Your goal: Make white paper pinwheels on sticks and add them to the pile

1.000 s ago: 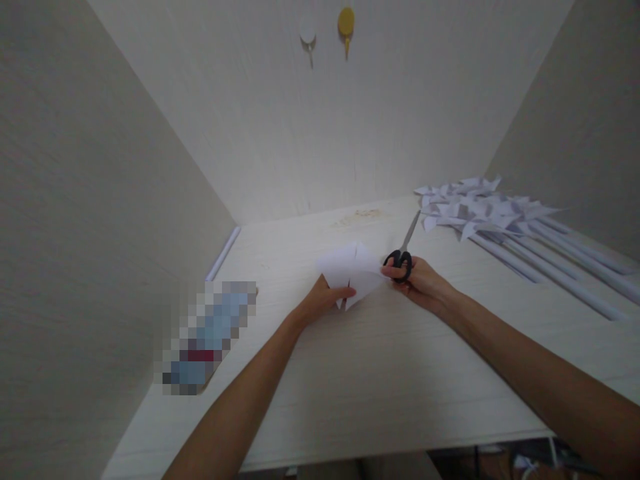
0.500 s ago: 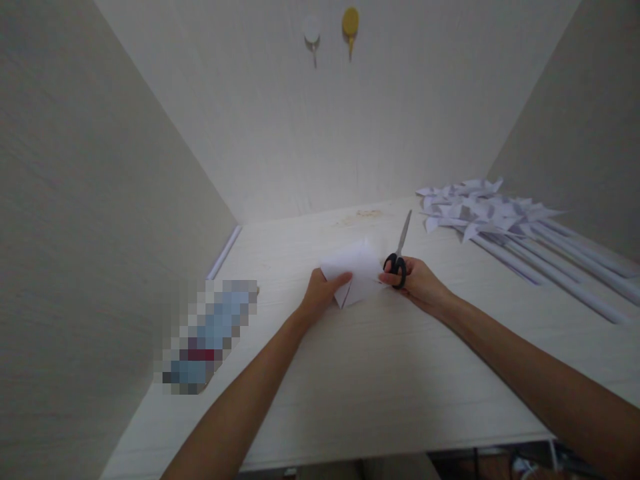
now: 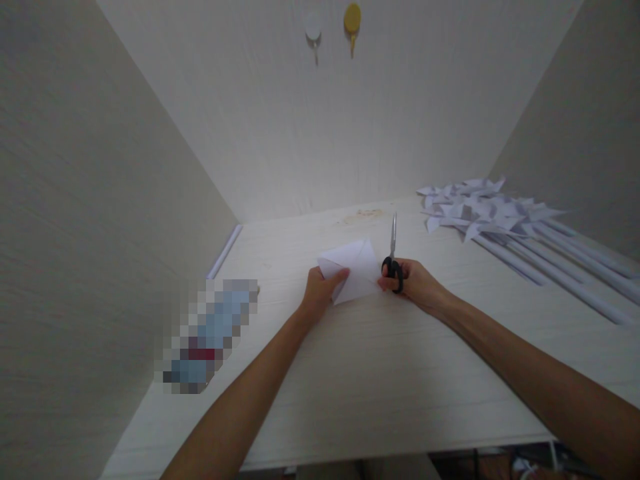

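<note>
My left hand [image 3: 321, 291] grips the left side of a white sheet of paper [image 3: 359, 275], thumb on top and fingers underneath. Crease or cut lines run across the sheet. At its right corner is my right hand [image 3: 413, 280], which holds black-handled scissors [image 3: 393, 263]. Their blades look closed and point away from me toward the back wall. My right fingertips touch the paper's right edge while the scissor handles sit around them.
Several white paper pinwheels [image 3: 480, 210] with rolled-paper sticks [image 3: 565, 280] lie at the right. A rolled paper stick [image 3: 225, 252] and a blurred-out object [image 3: 215, 333] lie at the left. White and yellow hooks [image 3: 353, 19] hang on the back wall.
The scissors have swung from leaning right to nearly upright. The paper has turned slightly, and its lower flap now lies flatter. Both hands keep their holds.
</note>
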A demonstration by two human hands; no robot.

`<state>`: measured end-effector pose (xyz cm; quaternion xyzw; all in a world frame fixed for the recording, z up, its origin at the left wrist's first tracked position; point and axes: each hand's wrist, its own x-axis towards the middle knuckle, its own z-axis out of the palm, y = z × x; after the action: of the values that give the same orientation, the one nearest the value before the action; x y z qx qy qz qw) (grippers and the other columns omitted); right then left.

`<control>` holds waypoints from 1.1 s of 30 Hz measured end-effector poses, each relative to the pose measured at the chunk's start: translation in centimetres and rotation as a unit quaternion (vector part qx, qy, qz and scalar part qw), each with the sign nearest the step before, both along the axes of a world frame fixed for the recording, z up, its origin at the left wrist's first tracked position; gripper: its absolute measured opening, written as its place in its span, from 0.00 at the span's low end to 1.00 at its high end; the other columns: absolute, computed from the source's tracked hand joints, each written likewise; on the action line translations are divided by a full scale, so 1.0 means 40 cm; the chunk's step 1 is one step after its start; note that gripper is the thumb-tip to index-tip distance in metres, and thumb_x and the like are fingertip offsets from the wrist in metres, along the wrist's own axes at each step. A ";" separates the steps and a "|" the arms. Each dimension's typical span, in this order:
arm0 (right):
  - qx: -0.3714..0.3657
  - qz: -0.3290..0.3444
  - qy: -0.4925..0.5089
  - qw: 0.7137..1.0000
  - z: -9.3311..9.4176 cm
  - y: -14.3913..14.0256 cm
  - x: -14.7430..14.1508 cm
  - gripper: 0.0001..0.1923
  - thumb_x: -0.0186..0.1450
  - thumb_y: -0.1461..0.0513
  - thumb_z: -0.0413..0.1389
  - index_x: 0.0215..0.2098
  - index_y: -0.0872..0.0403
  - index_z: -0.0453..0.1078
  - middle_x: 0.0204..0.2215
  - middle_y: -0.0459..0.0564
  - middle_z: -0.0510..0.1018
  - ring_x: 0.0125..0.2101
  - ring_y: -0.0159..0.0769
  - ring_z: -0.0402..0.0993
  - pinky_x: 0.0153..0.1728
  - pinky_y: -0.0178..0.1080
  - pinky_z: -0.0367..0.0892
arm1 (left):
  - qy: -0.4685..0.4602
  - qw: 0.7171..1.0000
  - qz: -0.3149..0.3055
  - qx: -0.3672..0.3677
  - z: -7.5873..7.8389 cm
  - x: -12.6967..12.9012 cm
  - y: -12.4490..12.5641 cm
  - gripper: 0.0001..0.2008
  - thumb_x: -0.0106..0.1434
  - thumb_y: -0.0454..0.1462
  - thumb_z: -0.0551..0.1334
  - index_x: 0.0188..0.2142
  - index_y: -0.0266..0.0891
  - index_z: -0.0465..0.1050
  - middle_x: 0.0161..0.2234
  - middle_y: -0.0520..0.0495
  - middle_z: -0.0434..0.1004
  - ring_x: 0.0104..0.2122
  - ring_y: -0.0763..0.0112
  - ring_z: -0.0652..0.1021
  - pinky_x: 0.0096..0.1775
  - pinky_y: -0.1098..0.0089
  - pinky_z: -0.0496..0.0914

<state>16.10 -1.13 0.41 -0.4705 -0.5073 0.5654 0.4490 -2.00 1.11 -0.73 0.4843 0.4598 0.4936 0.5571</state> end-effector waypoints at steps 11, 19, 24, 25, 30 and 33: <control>0.071 -0.030 -0.192 0.978 -0.022 0.037 0.063 0.12 0.54 0.55 0.52 0.24 0.57 0.65 0.17 0.46 0.70 0.14 0.26 0.58 0.16 0.32 0.51 | -0.009 0.996 0.089 0.008 0.006 -0.008 0.011 0.14 0.42 0.39 0.66 0.28 0.32 0.71 0.26 0.46 0.75 0.24 0.70 0.73 0.28 0.69 0.68; 0.192 -0.087 -0.503 0.838 0.008 0.021 0.146 0.06 0.54 0.60 0.54 0.28 0.55 0.65 0.22 0.50 0.74 0.23 0.36 0.68 0.22 0.33 0.56 | -0.061 0.996 0.059 0.002 0.015 -0.002 0.006 0.14 0.42 0.37 0.66 0.30 0.32 0.71 0.27 0.45 0.76 0.25 0.69 0.74 0.31 0.68 0.69; 0.212 -0.070 -0.550 0.804 0.022 0.008 0.132 0.06 0.53 0.60 0.56 0.27 0.55 0.68 0.23 0.50 0.74 0.25 0.37 0.68 0.24 0.34 0.56 | -0.053 0.997 0.049 0.010 0.007 -0.005 0.007 0.15 0.43 0.38 0.66 0.30 0.32 0.72 0.26 0.46 0.75 0.25 0.70 0.74 0.31 0.67 0.69; 0.214 -0.063 -0.551 0.804 0.020 0.009 0.130 0.06 0.53 0.61 0.55 0.27 0.55 0.69 0.23 0.50 0.74 0.25 0.37 0.68 0.24 0.34 0.56 | -0.052 0.998 0.045 0.013 0.005 -0.007 0.008 0.15 0.43 0.38 0.66 0.30 0.32 0.72 0.27 0.45 0.76 0.25 0.70 0.74 0.32 0.67 0.69; 0.214 -0.034 -0.562 0.799 0.001 0.014 0.130 0.05 0.54 0.65 0.53 0.30 0.56 0.69 0.27 0.51 0.74 0.27 0.36 0.69 0.27 0.35 0.58 | -0.046 0.998 0.040 0.025 -0.002 -0.009 0.010 0.14 0.43 0.38 0.66 0.30 0.32 0.72 0.28 0.45 0.76 0.26 0.70 0.74 0.31 0.69 0.68; 0.219 -0.011 -0.572 0.791 -0.004 0.014 0.127 0.05 0.55 0.65 0.51 0.29 0.56 0.69 0.29 0.53 0.73 0.29 0.36 0.68 0.29 0.35 0.59 | -0.043 0.998 0.041 0.015 0.001 -0.007 0.009 0.14 0.43 0.38 0.67 0.29 0.32 0.72 0.27 0.46 0.75 0.25 0.71 0.74 0.30 0.70 0.68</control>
<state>21.19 -0.57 0.25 -0.6026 -0.7763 0.0617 0.1744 -2.27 1.46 -0.69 0.4512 0.4474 0.5434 0.5486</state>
